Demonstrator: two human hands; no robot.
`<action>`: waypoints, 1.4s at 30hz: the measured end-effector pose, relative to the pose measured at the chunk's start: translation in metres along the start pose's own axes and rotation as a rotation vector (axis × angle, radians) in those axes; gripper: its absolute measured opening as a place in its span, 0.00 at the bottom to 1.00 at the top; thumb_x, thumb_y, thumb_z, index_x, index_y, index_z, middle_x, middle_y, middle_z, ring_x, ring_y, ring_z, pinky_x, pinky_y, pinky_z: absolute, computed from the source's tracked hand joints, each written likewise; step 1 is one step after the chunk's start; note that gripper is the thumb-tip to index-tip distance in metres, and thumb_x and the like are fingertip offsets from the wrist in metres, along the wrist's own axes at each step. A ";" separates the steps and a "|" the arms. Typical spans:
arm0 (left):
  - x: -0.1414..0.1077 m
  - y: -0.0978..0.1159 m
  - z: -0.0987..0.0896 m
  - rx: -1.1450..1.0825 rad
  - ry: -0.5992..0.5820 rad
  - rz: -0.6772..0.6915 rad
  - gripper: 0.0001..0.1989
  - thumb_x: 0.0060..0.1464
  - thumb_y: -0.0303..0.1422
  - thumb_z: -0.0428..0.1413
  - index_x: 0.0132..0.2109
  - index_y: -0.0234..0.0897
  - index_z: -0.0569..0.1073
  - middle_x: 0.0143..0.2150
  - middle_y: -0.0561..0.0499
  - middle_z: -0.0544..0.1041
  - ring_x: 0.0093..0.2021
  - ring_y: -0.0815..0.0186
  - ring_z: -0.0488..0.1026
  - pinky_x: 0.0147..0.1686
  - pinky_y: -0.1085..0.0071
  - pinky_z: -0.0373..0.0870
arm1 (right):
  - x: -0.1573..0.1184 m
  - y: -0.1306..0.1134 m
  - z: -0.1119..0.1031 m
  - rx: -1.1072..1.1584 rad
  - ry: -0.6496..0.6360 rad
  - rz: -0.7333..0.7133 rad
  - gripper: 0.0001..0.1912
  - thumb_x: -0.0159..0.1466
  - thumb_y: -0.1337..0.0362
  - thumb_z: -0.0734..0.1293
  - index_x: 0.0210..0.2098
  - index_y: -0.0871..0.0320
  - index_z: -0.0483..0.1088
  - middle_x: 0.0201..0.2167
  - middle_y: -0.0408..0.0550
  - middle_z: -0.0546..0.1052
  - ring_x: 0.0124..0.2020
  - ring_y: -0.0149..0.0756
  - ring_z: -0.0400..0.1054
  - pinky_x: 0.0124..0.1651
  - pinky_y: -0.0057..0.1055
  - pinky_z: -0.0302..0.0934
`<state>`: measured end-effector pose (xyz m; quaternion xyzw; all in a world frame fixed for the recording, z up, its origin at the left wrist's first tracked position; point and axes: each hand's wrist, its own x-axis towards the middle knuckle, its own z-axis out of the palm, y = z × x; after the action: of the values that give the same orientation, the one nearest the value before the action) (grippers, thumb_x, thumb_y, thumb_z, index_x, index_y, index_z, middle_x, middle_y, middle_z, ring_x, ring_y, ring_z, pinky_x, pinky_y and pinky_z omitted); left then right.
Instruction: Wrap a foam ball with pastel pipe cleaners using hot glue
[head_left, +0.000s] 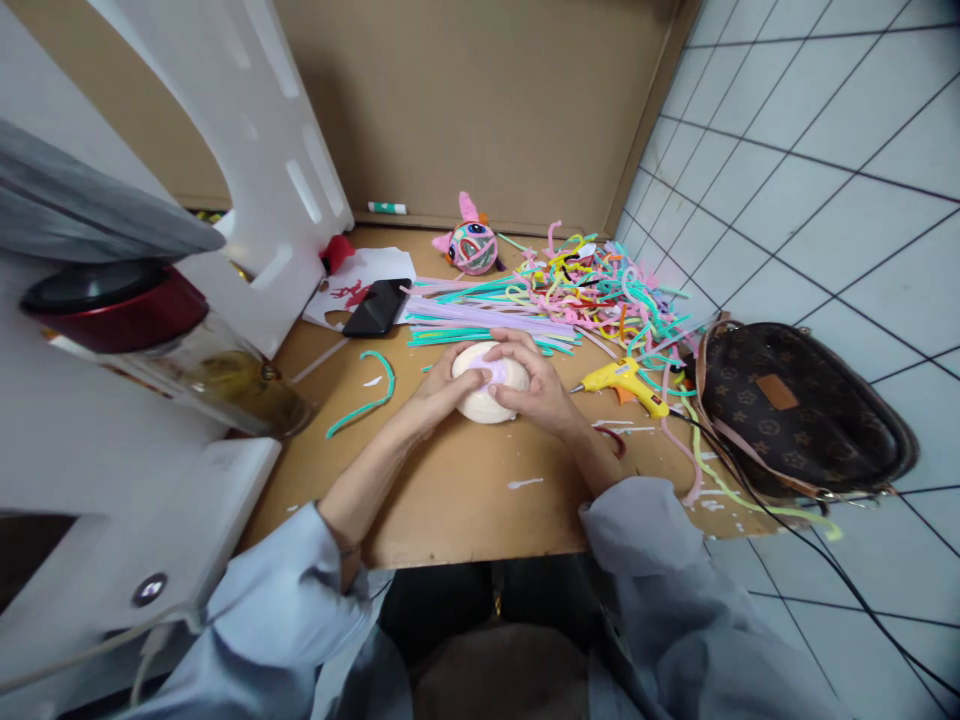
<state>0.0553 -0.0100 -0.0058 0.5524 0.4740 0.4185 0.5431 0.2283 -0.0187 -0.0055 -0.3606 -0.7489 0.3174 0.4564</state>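
Between my two hands sits a round cream-white ball (481, 407), with a pale purple pipe cleaner piece (491, 368) on its upper face. My left hand (444, 388) wraps its left side, the thumb pressing near the purple piece. My right hand (541, 385) curves around the right side, its thumb and fingers close to the same spot. Just beyond the ball lies a bundle of purple pipe cleaners (495, 314) with teal pipe cleaners (439, 338) beside it. A yellow glue gun (624, 385) rests right of my right hand.
A tangled heap of colourful pipe cleaners (600, 290) lies at the back right. Behind stand a decorated ball with pink ears (474, 246) and a marker (387, 208). A black phone (376, 307), a bent teal pipe cleaner (386, 380) and a glass bottle (225, 385) are left; a brown handbag (802, 410) is right.
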 end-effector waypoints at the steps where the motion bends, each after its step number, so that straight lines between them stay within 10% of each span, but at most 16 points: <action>1: 0.000 0.000 0.000 0.004 0.002 0.000 0.37 0.38 0.44 0.59 0.56 0.33 0.67 0.51 0.42 0.75 0.52 0.50 0.72 0.51 0.56 0.71 | 0.000 0.000 0.000 -0.006 -0.003 -0.004 0.16 0.55 0.61 0.69 0.44 0.53 0.70 0.60 0.52 0.65 0.66 0.46 0.57 0.68 0.49 0.50; 42: 0.000 0.003 0.001 0.132 -0.027 0.011 0.41 0.38 0.47 0.58 0.59 0.33 0.64 0.52 0.42 0.75 0.51 0.51 0.72 0.49 0.56 0.70 | 0.002 -0.004 -0.002 0.088 0.012 0.075 0.10 0.57 0.62 0.67 0.39 0.53 0.75 0.54 0.48 0.70 0.60 0.45 0.63 0.64 0.45 0.55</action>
<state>0.0567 -0.0105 -0.0028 0.5951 0.4902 0.3820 0.5096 0.2284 -0.0187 0.0000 -0.3700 -0.7174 0.3649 0.4639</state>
